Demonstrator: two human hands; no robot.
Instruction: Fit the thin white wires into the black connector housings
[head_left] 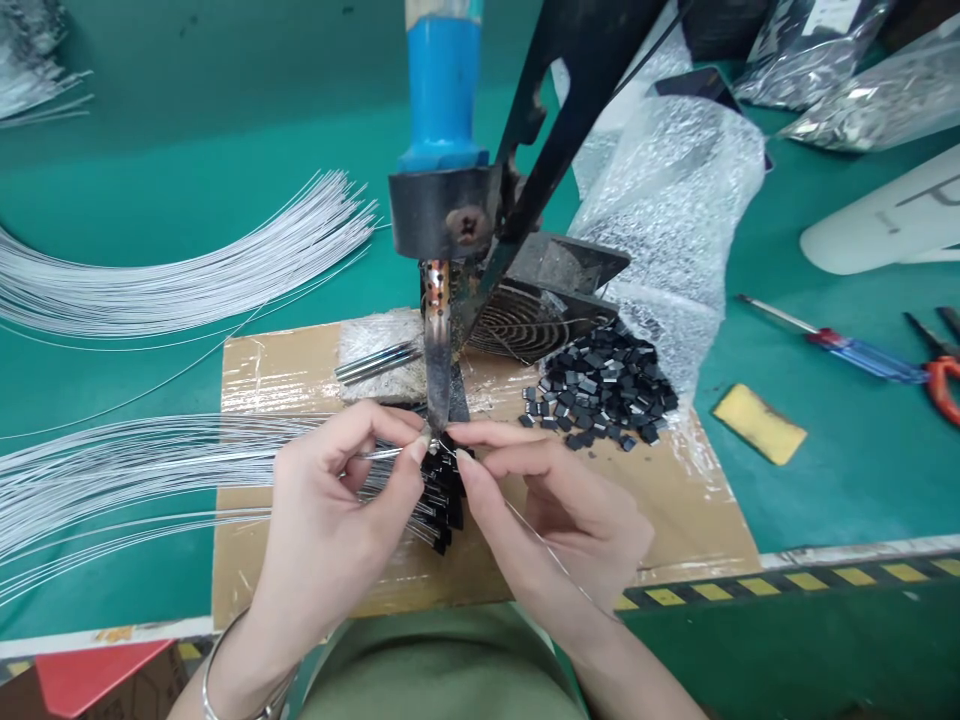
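Observation:
A soldering iron with a blue handle hangs tip down in a black clamp, its tip between my fingertips. My left hand is closed in a pinch on a thin white wire, its end right by the tip. Closed on a thin solder wire, my right hand meets the tip from the other side; the strand trails across my palm toward the wrist. Whatever small part sits at the joint is mostly hidden by fingers. Beneath my hands lie wires ending in black connectors.
Cardboard covers the work spot. Loose black connectors are heaped right of a round black fan grille. White wire bundles lie left. Bubble wrap, a yellow sponge, a screwdriver and a white cup stand right.

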